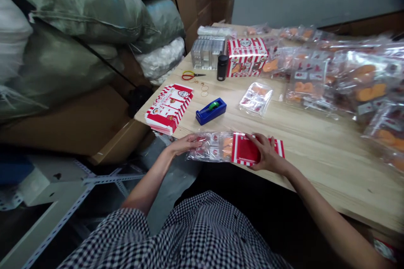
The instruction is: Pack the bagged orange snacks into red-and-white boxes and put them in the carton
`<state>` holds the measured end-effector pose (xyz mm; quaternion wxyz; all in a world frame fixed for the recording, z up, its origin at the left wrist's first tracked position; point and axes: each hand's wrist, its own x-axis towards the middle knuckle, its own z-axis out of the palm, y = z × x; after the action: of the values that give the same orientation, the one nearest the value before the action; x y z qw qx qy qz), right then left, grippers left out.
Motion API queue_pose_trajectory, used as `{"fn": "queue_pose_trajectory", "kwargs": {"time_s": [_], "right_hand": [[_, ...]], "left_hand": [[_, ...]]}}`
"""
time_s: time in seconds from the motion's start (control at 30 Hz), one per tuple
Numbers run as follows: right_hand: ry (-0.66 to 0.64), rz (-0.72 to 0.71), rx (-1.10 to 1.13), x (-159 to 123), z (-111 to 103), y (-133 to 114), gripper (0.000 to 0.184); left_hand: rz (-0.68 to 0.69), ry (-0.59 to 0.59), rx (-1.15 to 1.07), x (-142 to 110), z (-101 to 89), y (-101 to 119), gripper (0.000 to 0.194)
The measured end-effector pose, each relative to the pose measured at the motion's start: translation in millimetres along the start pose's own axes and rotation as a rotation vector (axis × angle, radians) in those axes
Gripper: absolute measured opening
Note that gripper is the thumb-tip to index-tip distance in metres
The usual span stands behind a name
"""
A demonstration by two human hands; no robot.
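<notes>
At the table's front edge, my left hand (pixel 186 144) is closed on the left end of a clear plastic packet (pixel 212 148). Printed white squares and orange pieces show through its film. The packet's right end meets a red-and-white striped box (pixel 242 151); I cannot tell how much of it is inside. My right hand (pixel 267 151) grips the box from above, with thumb and fingers spread across its red face. Beyond my hands lies a blue tape dispenser (pixel 212 113) with green tape. Another clear packet (pixel 255 99) rests farther back.
A stack of flat striped cartons (pixel 170 107) lies at the left edge. Behind are red-handled scissors (pixel 189 76), rubber bands (pixel 204 89), a black bottle (pixel 222 68), a striped box (pixel 247 56) and clear cases (pixel 207 54). Many packets (pixel 368 82) cover the right side; sacks (pixel 85 4) pile up left.
</notes>
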<state>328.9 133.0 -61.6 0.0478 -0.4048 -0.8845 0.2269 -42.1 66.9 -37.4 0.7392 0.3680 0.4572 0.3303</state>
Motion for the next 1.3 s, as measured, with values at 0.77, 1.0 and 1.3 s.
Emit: {"fn": "queue_pose_trajectory", "kwargs": {"time_s": [0.77,1.0,1.3], "right_hand": [[0.408,0.139,-0.012,-15.4,-5.8,-55.7,0.122],[0.655,0.176,0.098,-27.0,-2.1,-78.4,0.121],[1.213,0.426,0.372,-34.7,3.2,-108.7,0.130]], "left_hand": [[0.498,0.385,0.754,12.3,97.9,45.9,0.031],[0.614,0.203,1.138,11.9,141.7,64.3,0.030],[0.790,0.242,0.617,23.9,187.3,60.1,0.068]]}}
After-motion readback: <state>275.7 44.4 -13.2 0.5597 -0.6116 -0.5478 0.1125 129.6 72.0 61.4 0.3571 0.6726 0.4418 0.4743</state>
